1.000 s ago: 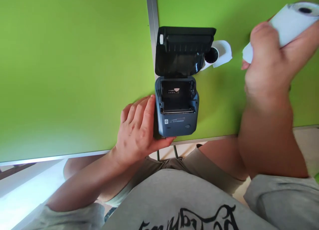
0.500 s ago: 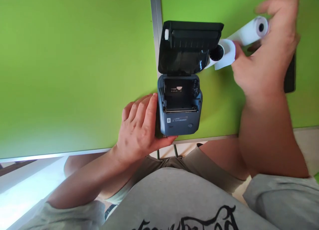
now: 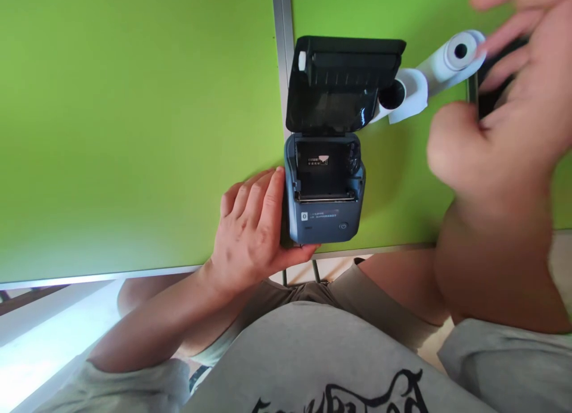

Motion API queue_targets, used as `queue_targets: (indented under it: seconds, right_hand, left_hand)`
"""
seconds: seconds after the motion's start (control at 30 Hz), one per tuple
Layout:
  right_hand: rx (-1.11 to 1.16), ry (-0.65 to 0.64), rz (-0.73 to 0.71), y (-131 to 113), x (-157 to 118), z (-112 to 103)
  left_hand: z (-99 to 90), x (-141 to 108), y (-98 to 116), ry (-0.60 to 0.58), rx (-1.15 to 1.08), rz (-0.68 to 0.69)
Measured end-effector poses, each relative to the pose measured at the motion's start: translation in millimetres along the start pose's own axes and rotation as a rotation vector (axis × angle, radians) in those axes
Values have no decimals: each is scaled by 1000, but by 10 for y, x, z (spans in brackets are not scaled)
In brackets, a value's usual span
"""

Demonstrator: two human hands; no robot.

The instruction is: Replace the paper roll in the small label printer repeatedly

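Note:
A dark blue-grey portable label printer (image 3: 328, 219) stands near the table's front edge. Its black lid (image 3: 335, 109) is raised and the paper bay (image 3: 324, 177) holds no roll. My left hand (image 3: 254, 228) grips the printer's left side, fingers along the flank and thumb at the front edge. To the right of the lid lies a white paper roll (image 3: 411, 94) with a wide dark core, partly behind the lid. Beyond it is another white roll (image 3: 440, 70) with a narrow core. My right hand (image 3: 513, 97), blurred, is spread beside that second roll and holds nothing I can see.
A dark flat object (image 3: 489, 97), mostly hidden, lies under my right hand. The green tabletop (image 3: 134, 133) has a grey metal seam (image 3: 281, 37) running away behind the printer. The table's front edge (image 3: 111, 276) is close to my body.
My right hand has moved right, away from the white rolls, and its fingers have spread. Both rolls remain on the table. My left hand and the printer have stayed in place.

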State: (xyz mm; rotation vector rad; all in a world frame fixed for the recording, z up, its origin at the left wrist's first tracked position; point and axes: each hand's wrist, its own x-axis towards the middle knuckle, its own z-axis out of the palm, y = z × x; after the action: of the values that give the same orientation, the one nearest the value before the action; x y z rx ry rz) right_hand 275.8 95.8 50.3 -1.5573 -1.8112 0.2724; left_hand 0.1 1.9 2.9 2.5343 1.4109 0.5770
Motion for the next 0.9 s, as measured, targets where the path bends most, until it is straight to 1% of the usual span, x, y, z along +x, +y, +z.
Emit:
queue_targets:
  seconds: [0.07,0.1,0.2,0.27,0.47,0.53,0.63,0.8,0.9]
  right_hand:
    - [-110,-85,-195,-42,-56,43]
    - [-138,-113,-238,-65,-81,70]
    - [-191,-191,-190,-135,-128,151]
    - [-241,-214,-149,-168,-136,195]
    - [-372,-172,-83,-147,-126,253]
    - [-409,-176,-65,-125,-119,259]
    - [-410,-200,-66,-97,-117,263]
    - [-342,-217,-120,-75,-169,249]
    - [-342,-219,-106,-85,-220,263]
  left_hand:
    - [-8,6,3,-5,2,1]
    - [-11,10,5,-8,3,-1]
    - [-16,20,10,-6,7,-1]
    - [-15,21,10,-1,5,-1]
    - [-10,12,4,-6,3,-2]
    - [-9,13,5,-6,3,-5]
    - [-6,15,8,-1,9,-5]
    - [-2,20,7,1,19,-2]
    - [-6,25,10,-1,8,-4]
